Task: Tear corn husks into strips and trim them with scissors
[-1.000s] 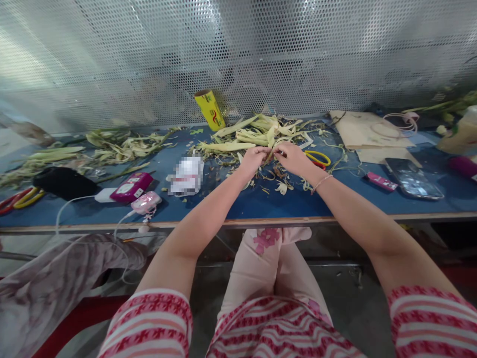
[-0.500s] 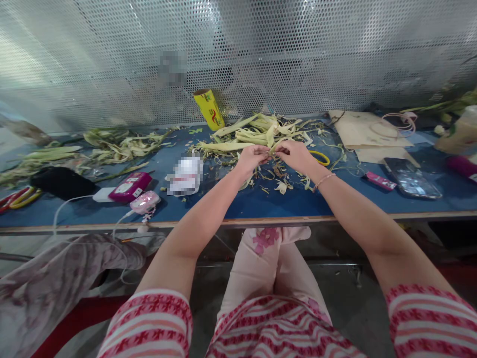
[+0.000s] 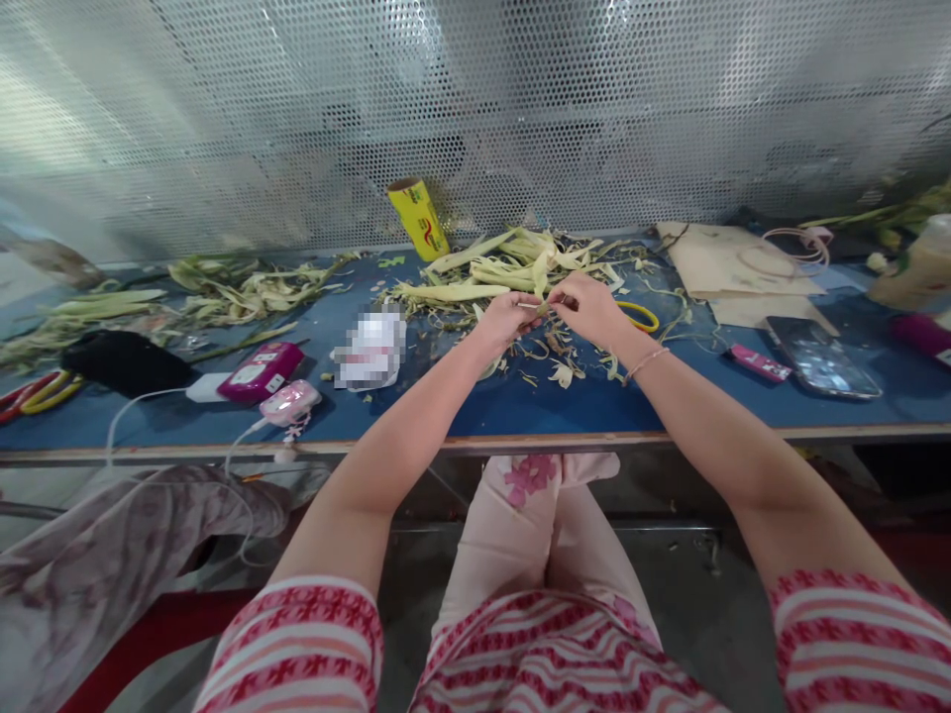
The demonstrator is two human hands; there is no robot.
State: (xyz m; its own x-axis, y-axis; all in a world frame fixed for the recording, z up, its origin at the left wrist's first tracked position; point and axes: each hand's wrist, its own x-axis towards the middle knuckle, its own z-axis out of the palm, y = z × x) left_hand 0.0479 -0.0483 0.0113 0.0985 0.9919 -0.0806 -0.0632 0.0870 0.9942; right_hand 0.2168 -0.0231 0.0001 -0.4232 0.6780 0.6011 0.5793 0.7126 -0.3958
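Above the blue table, my left hand (image 3: 506, 322) pinches the lower end of a pale green husk strip (image 3: 541, 277), fingertips closed around it. Right beside it, my right hand (image 3: 590, 309) is closed with thumb and finger against the same strip. The exact grip of the right fingertips is partly hidden. Just behind both hands lies a heap of corn husks (image 3: 453, 291). Small dry scraps (image 3: 563, 374) are scattered below the hands. A yellow loop handle (image 3: 645, 317) shows by my right wrist.
A yellow cardboard tube (image 3: 417, 220) leans near the perforated metal screen (image 3: 520, 119). A phone (image 3: 824, 358), a pink box (image 3: 759, 362) and brown paper (image 3: 732, 259) lie at right. At left are a white packet (image 3: 369, 352), a purple device (image 3: 262, 372), a black pouch (image 3: 126, 362) and more husks (image 3: 253, 295).
My right hand has lifted and tilted slightly, its fingers shifting at the strip. My left hand stays nearly where it was, still on the strip.
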